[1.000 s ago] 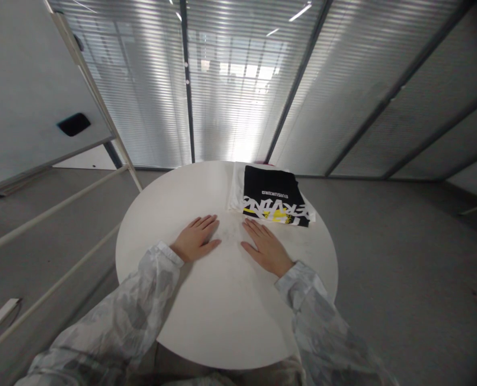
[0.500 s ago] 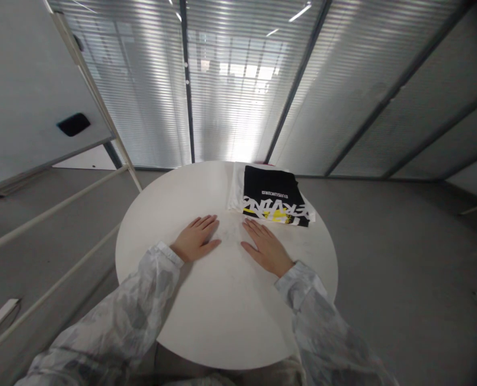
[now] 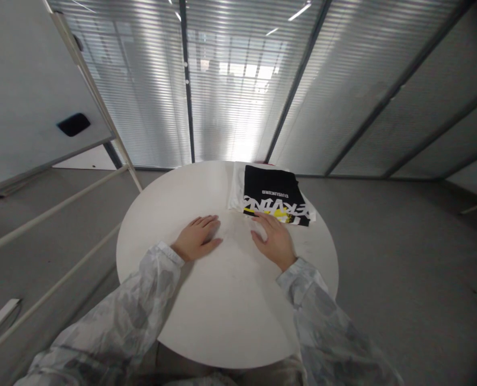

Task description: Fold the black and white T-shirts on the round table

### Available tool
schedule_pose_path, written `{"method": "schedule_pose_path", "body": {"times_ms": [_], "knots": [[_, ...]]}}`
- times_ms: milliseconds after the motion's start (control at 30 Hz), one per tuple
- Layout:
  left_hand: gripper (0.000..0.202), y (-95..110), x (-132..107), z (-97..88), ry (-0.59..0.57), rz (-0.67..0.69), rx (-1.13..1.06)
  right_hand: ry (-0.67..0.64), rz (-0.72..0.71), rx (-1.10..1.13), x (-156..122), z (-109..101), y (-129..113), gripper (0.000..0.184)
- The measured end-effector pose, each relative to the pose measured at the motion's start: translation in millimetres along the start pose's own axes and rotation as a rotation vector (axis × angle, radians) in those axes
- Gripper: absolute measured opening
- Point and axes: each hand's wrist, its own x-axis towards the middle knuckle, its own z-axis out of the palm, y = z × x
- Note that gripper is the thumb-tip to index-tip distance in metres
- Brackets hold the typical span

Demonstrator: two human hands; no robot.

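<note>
My left hand (image 3: 198, 238) lies palm down on the white round table (image 3: 230, 311), fingers out and thumb apart, holding nothing. Across from it, my right hand (image 3: 276, 241) is open with its fingers a little curved and the thumb spread. Its fingertips reach the near edge of a folded black cloth (image 3: 272, 182), which looks like a T-shirt, with white lettering and yellow print. Whether they touch it I cannot tell. White cloth (image 3: 237, 187) shows under the black one, along its left side.
A pale rail frame (image 3: 61, 206) and a white panel with a dark oval patch (image 3: 74, 124) stand on the left. Behind the table rises a glass partition with blinds (image 3: 238, 96). Grey floor (image 3: 383, 257) extends on the right.
My right hand has shifted slightly right and toward the folded cloth, and its fingers have bent from flat to curved. My left hand has hardly moved.
</note>
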Motion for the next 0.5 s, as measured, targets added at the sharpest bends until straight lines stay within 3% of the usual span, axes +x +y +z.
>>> {"method": "schedule_pose_path", "body": {"times_ms": [100, 200, 367, 500], "knots": [[0.059, 3.8, 2.4, -4.2, 0.106, -0.022, -0.040, 0.123, 0.081, -0.088, 13.2, 1.1, 23.8, 0.065], [0.049, 4.6, 4.1, -5.8, 0.198, -0.038, -0.059, 0.150, 0.119, -0.174, 29.1, 8.0, 49.6, 0.073], [0.037, 0.6, 4.9, -2.0, 0.262, -0.010, -0.082, 0.109, 0.178, -0.240, 50.4, 19.7, 75.6, 0.051], [0.031, -0.5, 6.1, 0.7, 0.280, 0.008, -0.085, 0.202, 0.252, -0.252, 55.5, 22.9, 82.6, 0.046]]}}
